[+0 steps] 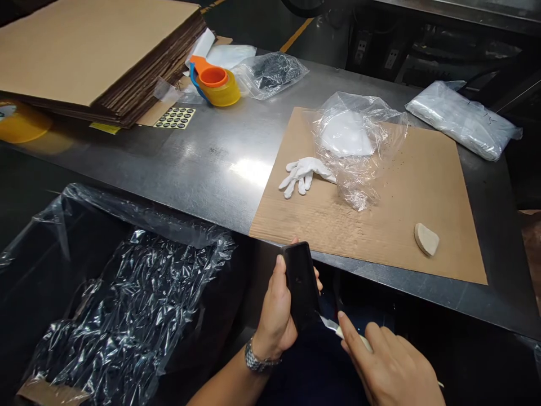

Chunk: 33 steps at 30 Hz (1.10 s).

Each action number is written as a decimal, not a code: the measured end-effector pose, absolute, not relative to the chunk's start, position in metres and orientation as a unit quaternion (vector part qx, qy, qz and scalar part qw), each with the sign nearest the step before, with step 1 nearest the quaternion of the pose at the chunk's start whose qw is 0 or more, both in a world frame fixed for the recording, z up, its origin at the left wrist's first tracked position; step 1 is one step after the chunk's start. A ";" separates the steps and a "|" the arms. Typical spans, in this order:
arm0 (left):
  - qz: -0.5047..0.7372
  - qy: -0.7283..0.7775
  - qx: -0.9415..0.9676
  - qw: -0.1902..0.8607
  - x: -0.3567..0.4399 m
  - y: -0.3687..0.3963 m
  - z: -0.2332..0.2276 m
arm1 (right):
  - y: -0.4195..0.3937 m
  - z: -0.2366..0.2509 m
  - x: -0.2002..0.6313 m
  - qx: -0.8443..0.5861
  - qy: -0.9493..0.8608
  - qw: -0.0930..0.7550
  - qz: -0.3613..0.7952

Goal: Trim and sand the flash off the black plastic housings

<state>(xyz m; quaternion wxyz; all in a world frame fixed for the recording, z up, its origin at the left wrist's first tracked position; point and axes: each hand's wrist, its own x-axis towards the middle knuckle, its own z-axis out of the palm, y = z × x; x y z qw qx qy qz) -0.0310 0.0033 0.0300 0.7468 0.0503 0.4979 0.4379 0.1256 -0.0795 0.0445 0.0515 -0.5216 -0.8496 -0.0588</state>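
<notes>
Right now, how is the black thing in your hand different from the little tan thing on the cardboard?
The black part is dark and long with straight edges; the tan piece is pale, small and rounded. The black part is gripped upright in the left hand, with the small blade held by the right hand at its lower edge; the tan piece lies flat and untouched on the cardboard sheet.

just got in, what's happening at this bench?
A person at a steel table holds a flat black rectangular part upright in the left hand. The right hand puts a small pale-handled blade to the part's lower edge. On the brown cardboard sheet lie a white glove, a crumpled clear plastic bag and a beige wedge-shaped block. A plastic-lined bin sits lower left.
</notes>
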 end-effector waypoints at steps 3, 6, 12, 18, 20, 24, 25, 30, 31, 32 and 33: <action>0.418 0.501 0.043 0.757 -0.033 0.005 0.028 | -0.076 0.047 0.128 -0.521 -0.847 0.096 -0.042; 0.401 0.505 0.038 0.764 -0.033 0.005 0.026 | -0.074 0.048 0.131 -0.531 -0.837 0.135 0.004; 0.386 0.497 0.048 0.775 -0.034 0.005 0.026 | -0.073 0.044 0.128 -0.540 -0.832 0.100 0.075; 0.385 0.504 0.071 0.770 -0.033 0.004 0.027 | -0.075 0.041 0.126 -0.540 -0.834 0.068 0.093; 0.384 0.506 0.077 0.768 -0.032 0.004 0.027 | -0.074 0.040 0.127 -0.539 -0.835 0.060 0.091; 0.391 0.509 0.091 0.761 -0.031 0.003 0.026 | -0.074 0.040 0.126 -0.528 -0.845 0.046 0.068; 0.395 0.510 0.097 0.758 -0.031 0.003 0.026 | -0.074 0.040 0.126 -0.525 -0.848 0.041 0.064; 0.410 0.525 0.151 0.731 -0.030 0.000 0.026 | -0.078 0.036 0.125 -0.527 -0.848 0.026 0.055; 0.412 0.528 0.159 0.726 -0.030 -0.001 0.026 | -0.078 0.034 0.126 -0.533 -0.843 0.025 0.068; 0.415 0.529 0.165 0.721 -0.029 -0.001 0.026 | -0.078 0.033 0.126 -0.543 -0.834 0.022 0.096; 0.420 0.529 0.169 0.718 -0.029 -0.002 0.026 | -0.078 0.031 0.127 -0.558 -0.817 0.019 0.143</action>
